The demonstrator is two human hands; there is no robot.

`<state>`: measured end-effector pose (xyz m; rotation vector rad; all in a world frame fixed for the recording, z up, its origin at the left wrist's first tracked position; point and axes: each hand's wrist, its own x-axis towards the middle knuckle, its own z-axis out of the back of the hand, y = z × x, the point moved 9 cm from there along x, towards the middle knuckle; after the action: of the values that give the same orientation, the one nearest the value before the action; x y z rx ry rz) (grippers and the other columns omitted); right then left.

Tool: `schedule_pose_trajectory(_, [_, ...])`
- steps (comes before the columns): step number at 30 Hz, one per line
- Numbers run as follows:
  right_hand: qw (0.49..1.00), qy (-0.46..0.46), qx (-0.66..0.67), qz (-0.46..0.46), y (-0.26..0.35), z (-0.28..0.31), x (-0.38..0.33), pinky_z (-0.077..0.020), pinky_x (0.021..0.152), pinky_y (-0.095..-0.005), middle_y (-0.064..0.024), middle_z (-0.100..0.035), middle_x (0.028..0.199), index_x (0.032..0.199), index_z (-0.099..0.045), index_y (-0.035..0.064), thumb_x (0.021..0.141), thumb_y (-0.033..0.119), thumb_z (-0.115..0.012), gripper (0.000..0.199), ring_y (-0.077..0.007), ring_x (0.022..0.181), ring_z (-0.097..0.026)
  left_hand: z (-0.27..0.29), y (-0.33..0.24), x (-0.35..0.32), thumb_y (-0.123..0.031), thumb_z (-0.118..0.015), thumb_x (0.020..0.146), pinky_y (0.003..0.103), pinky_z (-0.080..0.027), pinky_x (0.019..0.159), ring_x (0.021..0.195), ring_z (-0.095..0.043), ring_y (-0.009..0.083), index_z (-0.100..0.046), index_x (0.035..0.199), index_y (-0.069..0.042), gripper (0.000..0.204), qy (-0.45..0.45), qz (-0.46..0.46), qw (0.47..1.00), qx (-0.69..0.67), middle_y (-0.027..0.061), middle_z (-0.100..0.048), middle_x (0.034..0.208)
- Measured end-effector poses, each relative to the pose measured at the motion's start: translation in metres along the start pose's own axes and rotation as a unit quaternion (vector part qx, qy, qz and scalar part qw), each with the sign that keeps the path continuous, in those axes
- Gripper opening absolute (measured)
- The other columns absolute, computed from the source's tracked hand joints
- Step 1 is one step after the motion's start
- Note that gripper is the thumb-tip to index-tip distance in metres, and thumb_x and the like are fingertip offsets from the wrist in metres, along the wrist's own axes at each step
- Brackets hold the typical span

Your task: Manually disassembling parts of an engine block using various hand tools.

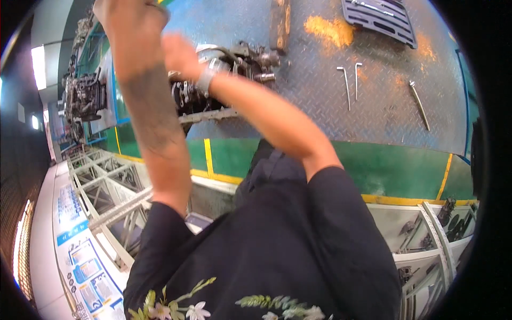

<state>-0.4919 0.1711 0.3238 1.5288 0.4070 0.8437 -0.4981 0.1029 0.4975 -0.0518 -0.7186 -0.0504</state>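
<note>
Both of my arms reach up over a small engine assembly (234, 74) lying on a diamond-plate steel bench (330, 122). My left hand (128, 18) is at the top edge, seen from the back with its fingers curled; whatever it holds is hidden. My right hand (178, 53), blurred by motion, is just beside it above the engine's left end, with a metal wristband (205, 80) on the wrist. Its fingers cannot be made out. My forearms hide part of the engine.
Two L-shaped hex keys (349, 85) and a straight rod tool (420, 104) lie to the right on the bench. A dark plastic tray (380, 16) and a wooden block (280, 24) sit at the far side. Another engine (85, 96) stands at the left. Metal frames (106, 186) lie below.
</note>
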Motion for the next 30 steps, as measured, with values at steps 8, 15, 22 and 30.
schedule_pose_trajectory(8, [0.993, 0.112, 0.003, 0.023, 0.033, 0.048, -0.038, -0.0524, 0.063, -0.0437, -0.0205, -0.064, 0.065, 0.08, -0.073, -0.0006, 0.076, 0.029, -0.069, 0.03, -0.0348, 0.061, -0.066, 0.082, 0.148, -0.071, -0.007, -0.063, 0.092, 0.032, -0.026, 0.05, 0.048, -0.024, 0.0125, -0.041, 0.066, -0.011, 0.034, -0.247, 0.394, 0.785, -0.41, -0.0021, -0.025, 0.055])
schedule_pose_trajectory(15, [0.988, 0.037, -0.008, 0.147, 0.087, 0.011, -0.099, -0.05, 0.054, -0.0469, -0.0135, -0.061, 0.058, 0.067, -0.067, 0.0081, 0.079, 0.03, -0.068, 0.025, -0.0364, 0.056, -0.063, 0.122, 0.074, -0.04, -0.002, -0.057, 0.094, 0.033, -0.021, 0.057, 0.055, -0.016, 0.0131, -0.025, 0.066, -0.017, 0.045, -0.195, 0.317, 0.765, -0.526, -0.0023, -0.018, 0.06])
schedule_pose_trajectory(22, [0.995, 0.008, -0.009, 0.099, 0.045, 0.012, -0.143, -0.0489, 0.051, -0.0459, -0.0121, -0.063, 0.06, 0.069, -0.065, 0.0107, 0.076, 0.028, -0.069, 0.019, -0.0346, 0.055, -0.064, 0.107, 0.091, -0.111, -0.005, -0.055, 0.097, 0.031, -0.019, 0.055, 0.053, -0.014, 0.0112, -0.025, 0.065, -0.017, 0.045, -0.174, 0.364, 0.735, -0.544, -0.0033, -0.015, 0.06])
schedule_pose_trajectory(30, [0.991, -0.086, 0.051, 0.089, 0.047, 0.012, -0.163, -0.0438, 0.046, -0.0456, -0.0111, -0.058, 0.056, 0.065, -0.056, 0.0105, 0.073, 0.022, -0.072, 0.022, -0.0338, 0.052, -0.061, 0.067, 0.038, -0.08, -0.011, -0.051, 0.1, 0.03, -0.02, 0.055, 0.051, -0.015, 0.0097, -0.026, 0.064, -0.017, 0.044, -0.102, 0.329, 0.746, -0.571, -0.0035, -0.019, 0.059])
